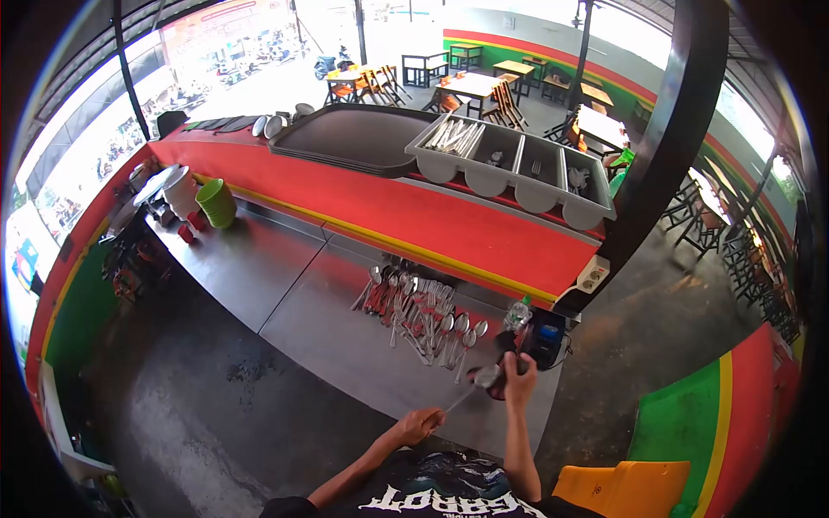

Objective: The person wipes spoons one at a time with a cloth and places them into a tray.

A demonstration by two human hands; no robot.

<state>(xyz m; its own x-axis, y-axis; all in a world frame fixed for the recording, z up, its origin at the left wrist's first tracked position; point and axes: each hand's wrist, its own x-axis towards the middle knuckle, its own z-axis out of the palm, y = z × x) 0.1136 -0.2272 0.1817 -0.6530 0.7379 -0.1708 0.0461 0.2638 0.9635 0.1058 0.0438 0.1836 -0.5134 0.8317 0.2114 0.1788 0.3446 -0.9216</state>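
Note:
Low in the view, my left hand is closed around the handle end of a spoon, which points up and to the right. My right hand is closed on a dark cloth near the spoon's bowl end. Just beyond both hands, many spoons and forks lie in a loose pile on the metal counter. A clear bottle with a green cap and a black device stand beyond my right hand.
A gray cutlery tray with compartments and stacked dark trays sit on the red ledge. Green bowls and red cups stand at the counter's left. A power socket is on the right. An orange chair is at lower right.

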